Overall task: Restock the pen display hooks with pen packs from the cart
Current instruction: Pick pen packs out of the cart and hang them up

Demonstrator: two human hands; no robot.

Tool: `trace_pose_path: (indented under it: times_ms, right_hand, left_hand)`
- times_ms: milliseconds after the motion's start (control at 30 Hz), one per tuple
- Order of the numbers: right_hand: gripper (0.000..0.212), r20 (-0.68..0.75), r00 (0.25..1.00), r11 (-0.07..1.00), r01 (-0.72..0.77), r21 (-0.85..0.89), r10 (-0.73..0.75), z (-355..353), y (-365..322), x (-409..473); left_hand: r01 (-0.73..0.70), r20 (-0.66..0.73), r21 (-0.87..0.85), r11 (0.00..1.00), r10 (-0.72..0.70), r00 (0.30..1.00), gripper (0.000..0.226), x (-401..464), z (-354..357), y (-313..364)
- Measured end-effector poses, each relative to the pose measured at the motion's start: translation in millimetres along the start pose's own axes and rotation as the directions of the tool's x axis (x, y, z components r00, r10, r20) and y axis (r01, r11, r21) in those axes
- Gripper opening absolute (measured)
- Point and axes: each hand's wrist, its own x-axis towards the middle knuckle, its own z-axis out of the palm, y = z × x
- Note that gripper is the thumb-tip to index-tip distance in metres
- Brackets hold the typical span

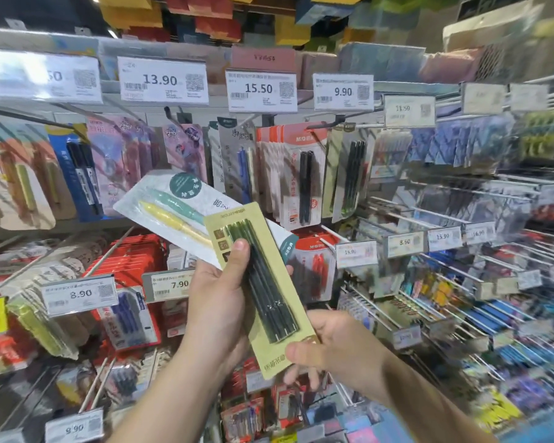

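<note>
Two pen packs are held in front of the display. My left hand [219,292] grips both: an olive-yellow pack of dark pens [263,282] on top, thumb pressed on its face, and a white pack with a mint and a yellow pen [173,206] behind it, pointing up-left. My right hand [330,346] pinches the olive pack's lower end between thumb and fingers. Matching olive packs [349,174] hang on a hook under the 9.90 tag [343,92]. The cart is out of view.
Rows of hooks carry pen packs: red packs [296,174] under the 15.50 tag [260,90], blue and purple packs to the left. White wire hooks with price tags [405,243] jut out at right. Lower hooks hold red packs [131,273].
</note>
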Motion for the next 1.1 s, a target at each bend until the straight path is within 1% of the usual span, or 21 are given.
trace_pose_path:
  times_ms: [33, 100, 167, 233, 300, 367, 433, 467, 533, 600, 667, 700, 767, 800, 867, 900, 933, 1100]
  right_hand:
    - [0.017, -0.018, 1.0, 1.0, -0.012, 0.029, 0.013, -2, 1, 0]
    - [0.018, -0.067, 0.997, 0.996, -0.042, 0.084, 0.048, -6, 4, 0]
    - [0.016, -0.152, 0.987, 0.987, -0.027, 0.159, 0.051, -11, 8, -1]
    - [0.014, -0.277, 0.957, 0.946, 0.013, 0.324, 0.082, -18, 16, -3]
    - [0.015, -0.363, 0.928, 0.861, 0.119, 0.495, 0.08, -27, 25, -3]
    - [0.036, -0.434, 0.896, 0.748, 0.221, 0.626, 0.099, -36, 32, 0]
    - [0.041, -0.49, 0.862, 0.639, 0.305, 0.706, 0.131, -46, 33, 4]
    - [0.039, -0.51, 0.852, 0.619, 0.337, 0.709, 0.12, -50, 31, 5]
    - [0.035, -0.541, 0.836, 0.645, 0.365, 0.672, 0.091, -58, 23, 8]
    - [0.032, -0.563, 0.82, 0.651, 0.372, 0.662, 0.104, -66, 13, 9]
    - [0.03, -0.612, 0.787, 0.694, 0.397, 0.601, 0.08, -77, 2, 10]
    - [0.031, -0.629, 0.777, 0.719, 0.417, 0.556, 0.036, -83, -5, 11]
    - [0.034, -0.628, 0.777, 0.741, 0.445, 0.503, -0.041, -95, -19, 16]
    - [0.034, -0.643, 0.765, 0.76, 0.441, 0.477, -0.039, -103, -27, 19]
    - [0.024, -0.696, 0.717, 0.815, 0.42, 0.4, -0.029, -121, -39, 26]
    - [0.018, -0.712, 0.7, 0.833, 0.421, 0.359, -0.048, -130, -44, 30]
    - [0.014, -0.721, 0.689, 0.84, 0.43, 0.33, -0.07, -138, -51, 34]
    - [0.012, -0.75, 0.644, 0.85, 0.472, 0.233, -0.151, -169, -70, 57]
  left_hand:
    - [-0.009, -0.004, 0.001, 1.0, 0.009, 1.0, 0.047, 1, 1, 0]
    - [-0.026, -0.015, -0.014, 1.0, 0.026, 1.0, 0.033, 3, 1, 0]
    - [-0.042, -0.031, -0.027, 0.999, 0.041, 0.999, 0.02, 6, 1, 3]
    - [-0.062, -0.047, -0.032, 0.998, 0.061, 0.997, 0.015, 9, -1, 5]
    - [-0.085, -0.045, -0.037, 0.996, 0.083, 0.995, 0.018, 10, -1, 7]
    - [-0.086, -0.037, -0.022, 0.996, 0.085, 0.996, 0.024, 10, -1, 7]
    - [-0.066, -0.041, -0.004, 0.998, 0.066, 0.997, 0.025, 10, -1, 6]
    - [-0.057, -0.041, 0.0, 0.998, 0.057, 0.997, 0.023, 10, -1, 6]
    - [-0.043, -0.025, -0.012, 0.999, 0.043, 0.999, 0.022, 10, -3, 5]
    - [-0.04, -0.006, -0.011, 0.999, 0.04, 0.999, 0.025, 9, -3, 6]
    - [-0.045, 0.005, -0.002, 0.999, 0.045, 0.999, 0.026, 8, -4, 7]
    - [-0.045, 0.01, 0.003, 0.999, 0.045, 0.999, 0.026, 8, -5, 8]
    - [-0.043, 0.018, 0.016, 0.999, 0.043, 0.999, 0.026, 7, -6, 9]
    - [-0.041, 0.021, 0.023, 0.999, 0.04, 0.999, 0.026, 6, -7, 9]
    - [-0.038, 0.029, 0.04, 0.998, 0.037, 0.999, 0.027, 5, -8, 10]
    - [-0.037, 0.032, 0.049, 0.998, 0.036, 0.999, 0.027, 5, -8, 10]
    - [-0.034, 0.033, 0.056, 0.998, 0.032, 0.999, 0.026, 5, -9, 9]
    - [-0.023, 0.013, 0.078, 0.997, 0.022, 1.0, 0.028, 4, -11, 5]
